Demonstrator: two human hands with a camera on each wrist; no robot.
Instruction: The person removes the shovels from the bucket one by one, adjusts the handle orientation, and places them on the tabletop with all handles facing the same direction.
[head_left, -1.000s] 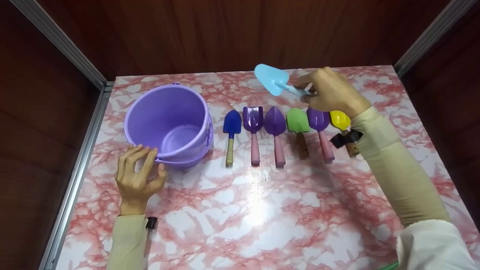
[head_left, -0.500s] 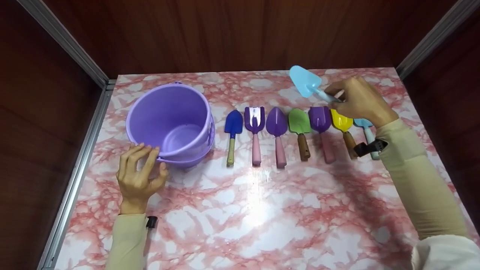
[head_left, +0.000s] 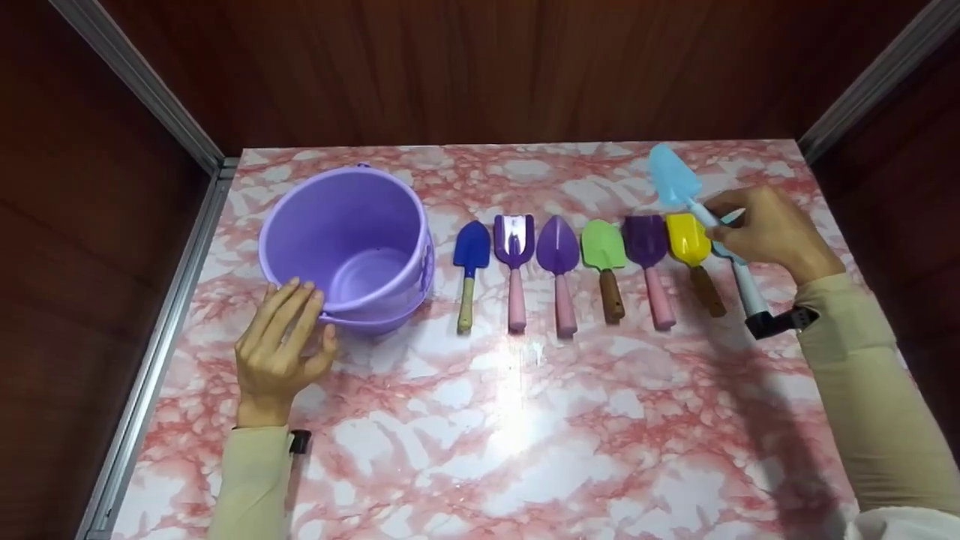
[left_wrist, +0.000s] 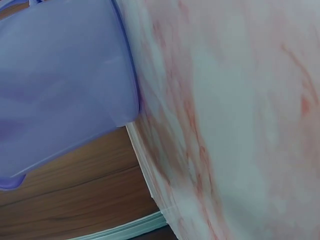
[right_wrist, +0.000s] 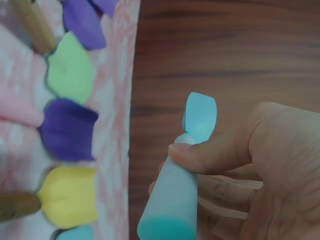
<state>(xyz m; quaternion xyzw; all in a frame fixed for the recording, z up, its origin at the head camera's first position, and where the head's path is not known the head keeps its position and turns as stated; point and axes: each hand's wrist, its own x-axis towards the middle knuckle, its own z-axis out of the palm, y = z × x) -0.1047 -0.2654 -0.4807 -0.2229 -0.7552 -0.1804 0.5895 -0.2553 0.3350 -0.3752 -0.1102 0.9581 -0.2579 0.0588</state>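
Observation:
My right hand point(head_left: 776, 232) pinches the pale handle of a light blue hand trowel point(head_left: 673, 176), its blade pointing up and to the left. In the right wrist view the thumb lies along the top of the trowel handle point(right_wrist: 175, 195), fingers behind it. Partly hidden beneath this hand is a second light blue trowel point(head_left: 748, 289), at the right end of a row of garden tools. My left hand point(head_left: 281, 345) rests on the near rim of a light purple bucket point(head_left: 322, 217), fingers straight, thumb spread. The left wrist view shows the bucket's outer wall point(left_wrist: 65, 85).
Left to right, the row has a blue shovel point(head_left: 472, 244), a purple scoop point(head_left: 514, 244), a purple trowel point(head_left: 557, 247), a green shovel point(head_left: 602, 244), another purple scoop point(head_left: 646, 240) and a yellow scoop point(head_left: 688, 238). Brown panels point(head_left: 487, 67) enclose the marbled table point(head_left: 450, 450).
My right hand has moved right and nearer with the light blue trowel, from above the purple scoop to above the row's right end. The left hand stays at the bucket, its fingers straighter.

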